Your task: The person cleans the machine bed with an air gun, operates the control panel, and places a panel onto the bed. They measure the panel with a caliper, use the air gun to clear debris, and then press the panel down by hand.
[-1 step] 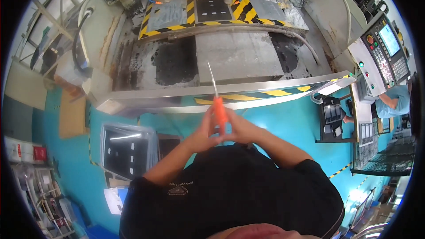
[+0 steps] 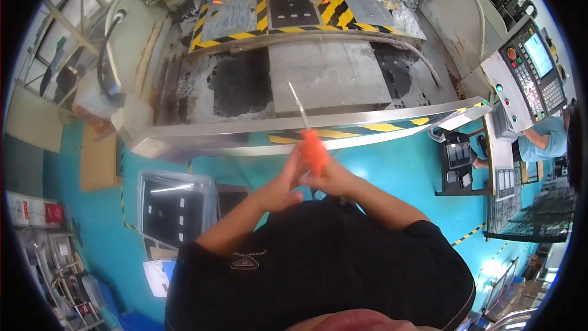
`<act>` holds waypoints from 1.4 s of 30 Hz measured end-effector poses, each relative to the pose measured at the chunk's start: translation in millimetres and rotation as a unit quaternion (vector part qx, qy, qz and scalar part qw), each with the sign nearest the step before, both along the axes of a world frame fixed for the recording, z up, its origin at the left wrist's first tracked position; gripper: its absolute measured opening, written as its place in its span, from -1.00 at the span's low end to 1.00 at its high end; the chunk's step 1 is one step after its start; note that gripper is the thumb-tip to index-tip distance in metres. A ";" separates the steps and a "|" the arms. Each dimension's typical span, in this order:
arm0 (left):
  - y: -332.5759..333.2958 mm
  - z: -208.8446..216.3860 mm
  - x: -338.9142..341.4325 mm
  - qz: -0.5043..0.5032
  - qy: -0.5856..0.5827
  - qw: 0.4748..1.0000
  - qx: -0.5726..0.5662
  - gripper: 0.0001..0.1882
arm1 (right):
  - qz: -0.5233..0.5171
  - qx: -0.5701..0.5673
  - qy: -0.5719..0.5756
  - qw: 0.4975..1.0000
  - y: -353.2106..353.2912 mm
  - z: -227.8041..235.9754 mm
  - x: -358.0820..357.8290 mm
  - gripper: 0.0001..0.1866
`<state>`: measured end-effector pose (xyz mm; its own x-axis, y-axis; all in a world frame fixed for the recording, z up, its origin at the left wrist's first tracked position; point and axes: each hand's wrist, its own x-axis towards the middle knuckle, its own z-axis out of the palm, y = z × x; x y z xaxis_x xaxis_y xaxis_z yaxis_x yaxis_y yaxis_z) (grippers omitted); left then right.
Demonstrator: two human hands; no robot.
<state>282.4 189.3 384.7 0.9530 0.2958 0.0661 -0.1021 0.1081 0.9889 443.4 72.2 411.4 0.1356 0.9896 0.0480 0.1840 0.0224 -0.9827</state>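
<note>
An orange-handled tool [image 2: 314, 149] with a long, thin metal shaft is held out in front of my chest. Its shaft slants up and a little left toward the machine; whether it is an air gun or a screwdriver I cannot make out. My right hand [image 2: 335, 179] grips the lower end of the handle. Close on the handle's left side is my left hand [image 2: 280, 185], thumb held apart from its fingers; some fingertips are hidden behind the handle. Beyond the tip lies the grey machine bed [image 2: 331, 76].
The machine's metal front sill [image 2: 245, 135] crosses ahead. Behind it are striped fixture plates [image 2: 294, 12] under two spindles. A control panel [image 2: 533, 73] stands right, with a co-worker's arm [image 2: 539, 141] below. A wrapped black panel [image 2: 174, 208] sits left; a dark rack [image 2: 459, 165] right.
The orange handle has swung slightly right and up, so the tool leans more to the left. My right hand has closed further around the handle.
</note>
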 end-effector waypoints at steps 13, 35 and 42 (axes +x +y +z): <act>167.8 -22.4 -47.9 0.461 0.048 0.881 -0.097 -0.81 | 0.138 -0.164 -0.344 0.914 -77.7 -14.1 113.8 -0.64; 189.8 13.4 60.4 0.306 0.460 0.663 0.505 -0.59 | -0.486 0.049 0.139 0.862 -203.2 -1.9 485.1 -0.56; 185.0 31.0 82.0 0.285 0.540 0.643 0.462 -0.46 | -0.481 0.068 0.151 0.861 -206.8 -3.9 485.5 -0.56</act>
